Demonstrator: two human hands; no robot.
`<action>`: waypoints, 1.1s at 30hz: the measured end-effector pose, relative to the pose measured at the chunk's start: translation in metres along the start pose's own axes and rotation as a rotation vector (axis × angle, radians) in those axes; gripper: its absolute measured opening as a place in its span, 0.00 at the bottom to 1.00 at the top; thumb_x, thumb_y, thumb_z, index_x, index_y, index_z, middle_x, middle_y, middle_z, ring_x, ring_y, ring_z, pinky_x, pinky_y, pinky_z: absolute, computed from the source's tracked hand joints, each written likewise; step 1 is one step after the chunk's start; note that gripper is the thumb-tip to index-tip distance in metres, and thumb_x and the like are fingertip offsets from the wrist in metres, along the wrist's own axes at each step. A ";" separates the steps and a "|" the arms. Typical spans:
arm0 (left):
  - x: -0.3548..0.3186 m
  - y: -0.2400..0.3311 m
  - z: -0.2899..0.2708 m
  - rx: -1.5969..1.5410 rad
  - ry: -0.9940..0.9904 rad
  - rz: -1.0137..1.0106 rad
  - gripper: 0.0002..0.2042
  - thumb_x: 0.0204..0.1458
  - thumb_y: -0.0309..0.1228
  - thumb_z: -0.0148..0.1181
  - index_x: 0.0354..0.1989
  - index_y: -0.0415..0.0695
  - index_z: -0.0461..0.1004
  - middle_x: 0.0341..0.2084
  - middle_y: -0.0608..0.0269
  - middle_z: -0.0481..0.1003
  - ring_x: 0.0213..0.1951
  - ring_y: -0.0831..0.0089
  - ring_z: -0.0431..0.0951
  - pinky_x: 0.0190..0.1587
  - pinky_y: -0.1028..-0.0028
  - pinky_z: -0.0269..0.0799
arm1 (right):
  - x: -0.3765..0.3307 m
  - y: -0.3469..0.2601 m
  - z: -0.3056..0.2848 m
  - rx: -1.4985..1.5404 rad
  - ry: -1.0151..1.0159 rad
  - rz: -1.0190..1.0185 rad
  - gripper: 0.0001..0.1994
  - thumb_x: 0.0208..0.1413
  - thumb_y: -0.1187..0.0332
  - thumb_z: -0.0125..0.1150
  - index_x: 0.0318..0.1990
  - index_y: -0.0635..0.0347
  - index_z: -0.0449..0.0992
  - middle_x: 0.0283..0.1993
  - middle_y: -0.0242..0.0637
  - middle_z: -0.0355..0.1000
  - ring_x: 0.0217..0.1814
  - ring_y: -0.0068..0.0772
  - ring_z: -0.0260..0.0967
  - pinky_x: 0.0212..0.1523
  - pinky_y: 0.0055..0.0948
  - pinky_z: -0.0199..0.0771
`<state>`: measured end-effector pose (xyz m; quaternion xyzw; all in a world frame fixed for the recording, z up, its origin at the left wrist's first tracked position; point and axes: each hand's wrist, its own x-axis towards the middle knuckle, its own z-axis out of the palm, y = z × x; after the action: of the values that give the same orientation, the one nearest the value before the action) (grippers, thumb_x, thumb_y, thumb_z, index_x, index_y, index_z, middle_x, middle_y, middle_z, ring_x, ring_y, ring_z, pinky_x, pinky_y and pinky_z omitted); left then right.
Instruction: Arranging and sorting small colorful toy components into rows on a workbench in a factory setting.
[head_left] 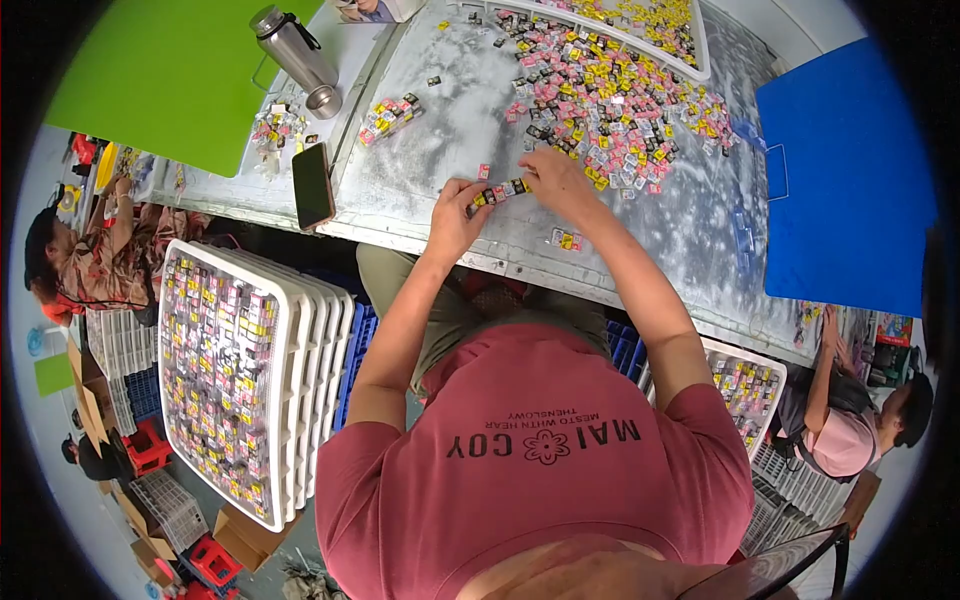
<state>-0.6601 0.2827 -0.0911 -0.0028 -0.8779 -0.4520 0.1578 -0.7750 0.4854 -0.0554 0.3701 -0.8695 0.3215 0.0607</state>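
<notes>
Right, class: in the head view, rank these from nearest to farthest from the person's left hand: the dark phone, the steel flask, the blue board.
From the left hand:
1. Phone, just left, at the table edge.
2. Steel flask, farther up-left.
3. Blue board, far right, past the right hand.

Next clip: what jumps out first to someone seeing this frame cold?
A big heap of small pink, yellow and black pieces covers the far side of the grey table. At its near edge, the left hand and right hand hold a short row of the same pieces between them. Down on the left, a stack of white trays is packed with more pieces.
</notes>
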 end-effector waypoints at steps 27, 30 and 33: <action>0.018 0.011 -0.005 0.107 -0.101 0.067 0.19 0.48 0.28 0.74 0.51 0.42 0.82 0.41 0.57 0.76 0.34 0.64 0.78 0.39 0.67 0.76 | -0.015 0.015 -0.012 -0.053 -0.235 -0.100 0.16 0.56 0.71 0.63 0.53 0.52 0.80 0.47 0.38 0.72 0.51 0.46 0.75 0.48 0.44 0.77; 0.015 0.006 -0.007 0.092 -0.099 0.035 0.19 0.48 0.28 0.74 0.51 0.41 0.82 0.41 0.57 0.76 0.33 0.64 0.78 0.39 0.68 0.76 | -0.010 0.000 -0.014 -0.054 -0.335 -0.067 0.17 0.56 0.69 0.65 0.54 0.50 0.80 0.46 0.39 0.71 0.50 0.45 0.75 0.48 0.43 0.76; 0.019 0.007 -0.005 0.097 -0.101 0.099 0.18 0.49 0.28 0.74 0.50 0.41 0.82 0.41 0.57 0.76 0.32 0.66 0.78 0.37 0.69 0.76 | -0.015 0.007 -0.009 -0.074 -0.301 -0.097 0.16 0.55 0.68 0.67 0.53 0.50 0.80 0.44 0.39 0.69 0.48 0.45 0.74 0.47 0.43 0.77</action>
<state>-0.6754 0.2800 -0.0777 -0.0611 -0.9044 -0.4000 0.1354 -0.7701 0.5032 -0.0566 0.4534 -0.8610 0.2267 -0.0413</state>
